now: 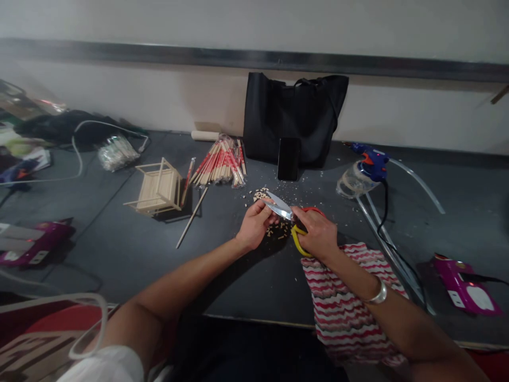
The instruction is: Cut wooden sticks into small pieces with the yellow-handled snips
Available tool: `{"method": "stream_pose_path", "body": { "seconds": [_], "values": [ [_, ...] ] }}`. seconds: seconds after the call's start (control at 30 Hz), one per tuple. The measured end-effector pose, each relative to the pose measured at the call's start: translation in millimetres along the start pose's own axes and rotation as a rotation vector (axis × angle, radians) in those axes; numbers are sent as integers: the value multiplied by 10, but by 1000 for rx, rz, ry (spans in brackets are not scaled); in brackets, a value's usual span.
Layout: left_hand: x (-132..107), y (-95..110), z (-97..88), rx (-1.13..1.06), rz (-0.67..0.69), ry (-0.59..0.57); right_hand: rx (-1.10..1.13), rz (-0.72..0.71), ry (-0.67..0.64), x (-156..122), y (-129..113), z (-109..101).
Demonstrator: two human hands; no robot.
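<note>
My right hand [318,233] is closed around the red and yellow handles of a pair of scissors [283,213]. The blades point left and stand a little apart. At their tips my left hand [255,227] has its fingers pinched together; whatever they hold is hidden or too small to name. Small pale cut pieces [261,194] lie scattered on the dark table [234,286] behind and beneath the hands. Left of them is a single thin stick [191,217], and beyond it a small frame built of wooden sticks [159,188].
Chopsticks in red-marked wrappers [220,162] lie behind my hands. A black bag [292,116] stands by the wall, a phone [288,159] leaning on it. To the right are a blue glue gun [369,162] on a jar, a striped cloth [342,307] and a purple device [465,286].
</note>
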State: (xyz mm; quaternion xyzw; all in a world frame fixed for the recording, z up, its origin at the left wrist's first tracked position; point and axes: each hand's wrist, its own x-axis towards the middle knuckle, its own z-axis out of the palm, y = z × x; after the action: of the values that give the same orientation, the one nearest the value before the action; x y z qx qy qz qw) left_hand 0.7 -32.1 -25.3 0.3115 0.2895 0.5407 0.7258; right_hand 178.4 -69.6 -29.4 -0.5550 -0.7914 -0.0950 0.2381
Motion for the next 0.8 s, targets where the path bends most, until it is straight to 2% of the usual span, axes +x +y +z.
{"method": "stream_pose_path", "body": {
  "seconds": [0.5,0.8],
  "values": [
    [-29,21,59,43,82,-25,-12,10,13,-3,-26,2],
    [-24,3,32,26,11,2,-11,20,-31,-23,-13,17]
  ]
}}
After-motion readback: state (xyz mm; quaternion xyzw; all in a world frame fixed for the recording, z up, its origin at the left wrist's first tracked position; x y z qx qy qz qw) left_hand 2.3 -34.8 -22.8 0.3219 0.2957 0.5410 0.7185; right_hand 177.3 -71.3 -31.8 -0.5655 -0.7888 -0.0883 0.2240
